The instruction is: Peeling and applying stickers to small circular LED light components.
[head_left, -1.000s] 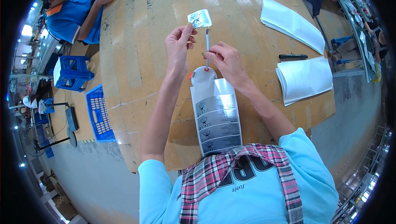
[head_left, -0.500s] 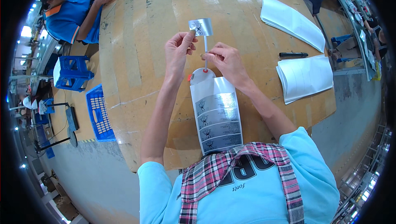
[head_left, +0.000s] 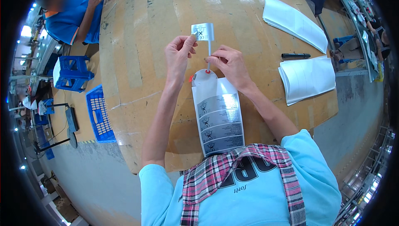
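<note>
A small silver label [head_left: 206, 32] printed in black stands at the top of a thin white cord [head_left: 209, 48]. My left hand [head_left: 177, 57] pinches the label's lower left edge between thumb and fingertips. Lower down, my right hand [head_left: 232, 66] grips the cord between thumb and index finger. The cord runs down to a red ring on a pale, round-ended object [head_left: 203, 77]. Another red bit shows at that object's left side. A sheet of silver labels [head_left: 220, 116] on white backing covers the rest of it, near my apron.
Two stacks of white sheets, one at the far right [head_left: 295, 24] and one nearer [head_left: 308, 79], lie on the brown table [head_left: 141, 101] with a black marker [head_left: 295, 55] between them. A blue basket [head_left: 99, 113] and blue stool [head_left: 74, 73] stand left. A co-worker [head_left: 75, 12] sits far left.
The label and the top of the cord have come down slightly, my left hand still pinching the label. At the far left, the co-worker's hands have shifted and a small white thing shows beside them.
</note>
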`<state>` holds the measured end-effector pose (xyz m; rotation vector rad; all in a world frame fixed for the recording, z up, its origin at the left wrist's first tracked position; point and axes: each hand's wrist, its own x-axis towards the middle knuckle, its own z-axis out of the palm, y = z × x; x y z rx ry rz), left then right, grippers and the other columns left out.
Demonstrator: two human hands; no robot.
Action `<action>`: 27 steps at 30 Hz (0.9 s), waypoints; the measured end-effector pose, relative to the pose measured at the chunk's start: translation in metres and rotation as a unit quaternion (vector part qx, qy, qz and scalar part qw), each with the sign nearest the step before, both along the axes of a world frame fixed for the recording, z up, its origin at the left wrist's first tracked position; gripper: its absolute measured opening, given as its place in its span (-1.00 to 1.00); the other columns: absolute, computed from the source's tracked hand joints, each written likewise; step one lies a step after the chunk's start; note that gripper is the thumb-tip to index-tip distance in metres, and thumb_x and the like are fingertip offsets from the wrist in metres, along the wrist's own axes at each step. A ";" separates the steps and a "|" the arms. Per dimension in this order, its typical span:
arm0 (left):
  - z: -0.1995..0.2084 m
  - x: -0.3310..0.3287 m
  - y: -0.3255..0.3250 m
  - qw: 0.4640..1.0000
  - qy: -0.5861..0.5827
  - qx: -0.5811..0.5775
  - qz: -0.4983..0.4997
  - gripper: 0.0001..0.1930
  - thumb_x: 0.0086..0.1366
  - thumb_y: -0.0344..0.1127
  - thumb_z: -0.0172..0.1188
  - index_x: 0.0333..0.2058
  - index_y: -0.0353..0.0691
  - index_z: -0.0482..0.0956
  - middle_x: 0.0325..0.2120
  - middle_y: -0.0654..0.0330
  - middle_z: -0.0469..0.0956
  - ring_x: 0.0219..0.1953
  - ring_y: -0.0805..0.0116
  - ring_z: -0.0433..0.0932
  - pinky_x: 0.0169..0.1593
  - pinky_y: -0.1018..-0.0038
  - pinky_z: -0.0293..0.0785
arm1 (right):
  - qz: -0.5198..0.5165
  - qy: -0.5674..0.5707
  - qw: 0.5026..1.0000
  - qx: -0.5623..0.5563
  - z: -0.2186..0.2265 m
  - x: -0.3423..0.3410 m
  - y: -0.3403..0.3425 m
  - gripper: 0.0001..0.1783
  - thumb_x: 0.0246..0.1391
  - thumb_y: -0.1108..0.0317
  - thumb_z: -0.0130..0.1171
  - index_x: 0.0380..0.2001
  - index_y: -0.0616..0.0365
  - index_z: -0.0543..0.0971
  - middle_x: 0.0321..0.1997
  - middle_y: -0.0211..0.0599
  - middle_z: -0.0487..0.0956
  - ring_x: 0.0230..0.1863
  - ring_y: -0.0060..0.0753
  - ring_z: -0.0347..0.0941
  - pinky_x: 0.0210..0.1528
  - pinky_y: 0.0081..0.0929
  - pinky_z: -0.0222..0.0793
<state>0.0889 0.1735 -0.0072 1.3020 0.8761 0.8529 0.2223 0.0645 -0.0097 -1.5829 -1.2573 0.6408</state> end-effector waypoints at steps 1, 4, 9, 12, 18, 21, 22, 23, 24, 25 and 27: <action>-0.001 -0.001 -0.001 1.000 0.004 0.009 0.002 -0.78 0.26 -0.19 0.19 -0.41 -0.24 0.59 -0.52 0.29 0.56 -0.52 0.64 0.42 -0.42 0.67 0.30 | -0.001 0.000 1.000 0.000 0.000 0.000 0.000 -0.79 -0.02 0.30 0.26 -0.44 0.27 0.66 -0.53 -0.23 0.50 -0.57 -0.42 0.34 -0.49 -0.43 0.23; -0.002 -0.001 -0.004 0.999 0.023 0.024 -0.005 -0.78 0.26 -0.20 0.19 -0.40 -0.26 0.59 -0.53 0.29 0.56 -0.52 0.64 0.42 -0.41 0.66 0.31 | -0.007 0.000 1.000 -0.002 -0.001 0.002 -0.001 -0.78 -0.02 0.30 0.26 -0.43 0.27 0.65 -0.53 -0.24 0.50 -0.58 -0.43 0.34 -0.50 -0.44 0.23; -0.006 -0.002 -0.010 1.000 0.014 0.023 -0.013 -0.78 0.25 -0.22 0.21 -0.40 -0.29 0.59 -0.56 0.28 0.55 -0.53 0.62 0.44 -0.43 0.65 0.37 | -0.009 0.025 1.000 0.010 -0.007 0.002 -0.001 -0.80 0.00 0.30 0.25 -0.41 0.24 0.67 -0.52 -0.25 0.51 -0.57 -0.47 0.34 -0.50 -0.47 0.23; -0.010 -0.007 -0.013 1.000 0.012 0.014 -0.016 -0.79 0.26 -0.23 0.20 -0.40 -0.29 0.59 -0.55 0.27 0.55 -0.52 0.62 0.43 -0.39 0.64 0.37 | -0.004 0.034 0.999 -0.008 -0.004 0.002 -0.002 -0.81 0.01 0.31 0.24 -0.40 0.22 0.67 -0.52 -0.26 0.52 -0.56 -0.50 0.34 -0.51 -0.49 0.22; -0.015 -0.010 -0.017 1.000 0.008 -0.004 -0.011 -0.79 0.27 -0.24 0.19 -0.38 -0.29 0.59 -0.53 0.27 0.56 -0.50 0.63 0.41 -0.36 0.64 0.36 | 0.003 0.077 0.997 -0.028 -0.009 0.004 -0.003 -0.75 -0.06 0.25 0.30 -0.41 0.25 0.67 -0.55 -0.30 0.50 -0.54 -0.52 0.31 -0.49 -0.51 0.21; -0.018 -0.010 -0.019 1.000 0.001 -0.009 -0.007 -0.79 0.27 -0.24 0.19 -0.38 -0.28 0.59 -0.53 0.28 0.55 -0.50 0.63 0.41 -0.36 0.64 0.35 | 0.018 0.067 0.997 -0.035 -0.008 0.003 -0.005 -0.72 -0.11 0.22 0.34 -0.43 0.25 0.67 -0.57 -0.33 0.49 -0.52 -0.53 0.30 -0.46 -0.51 0.21; -0.019 -0.010 -0.020 1.000 -0.006 -0.011 -0.006 -0.79 0.27 -0.24 0.19 -0.38 -0.28 0.59 -0.53 0.28 0.55 -0.50 0.63 0.41 -0.36 0.64 0.35 | 0.019 0.066 0.997 -0.035 -0.008 0.002 -0.006 -0.72 -0.11 0.22 0.34 -0.43 0.25 0.67 -0.57 -0.33 0.49 -0.52 -0.53 0.30 -0.46 -0.51 0.21; -0.020 -0.011 -0.020 1.000 -0.006 -0.011 -0.006 -0.79 0.27 -0.24 0.19 -0.38 -0.28 0.59 -0.53 0.28 0.55 -0.50 0.63 0.41 -0.36 0.64 0.35 | 0.022 0.064 0.997 -0.048 -0.008 0.002 -0.006 -0.73 -0.12 0.23 0.34 -0.44 0.24 0.67 -0.57 -0.34 0.48 -0.51 -0.54 0.30 -0.46 -0.51 0.21; -0.020 -0.011 -0.020 1.000 -0.009 -0.011 -0.009 -0.80 0.27 -0.24 0.19 -0.38 -0.28 0.59 -0.53 0.28 0.55 -0.49 0.63 0.41 -0.35 0.64 0.35 | 0.025 0.062 0.996 -0.061 -0.008 0.002 -0.006 -0.73 -0.13 0.23 0.34 -0.45 0.24 0.67 -0.58 -0.35 0.48 -0.50 -0.55 0.30 -0.46 -0.51 0.21; -0.020 -0.011 -0.021 1.000 -0.012 -0.011 -0.013 -0.80 0.27 -0.24 0.18 -0.38 -0.28 0.59 -0.53 0.29 0.55 -0.49 0.63 0.41 -0.35 0.65 0.35 | 0.025 0.062 0.996 -0.061 -0.008 0.002 -0.006 -0.73 -0.13 0.23 0.34 -0.45 0.24 0.67 -0.58 -0.35 0.48 -0.50 -0.55 0.30 -0.46 -0.51 0.21; -0.019 -0.012 -0.023 1.000 -0.005 -0.012 -0.012 -0.80 0.28 -0.24 0.18 -0.38 -0.28 0.59 -0.53 0.29 0.55 -0.49 0.63 0.41 -0.35 0.64 0.35 | 0.020 0.082 0.995 -0.047 -0.008 0.002 -0.006 -0.75 -0.14 0.25 0.34 -0.46 0.24 0.67 -0.59 -0.35 0.48 -0.51 -0.54 0.30 -0.46 -0.51 0.21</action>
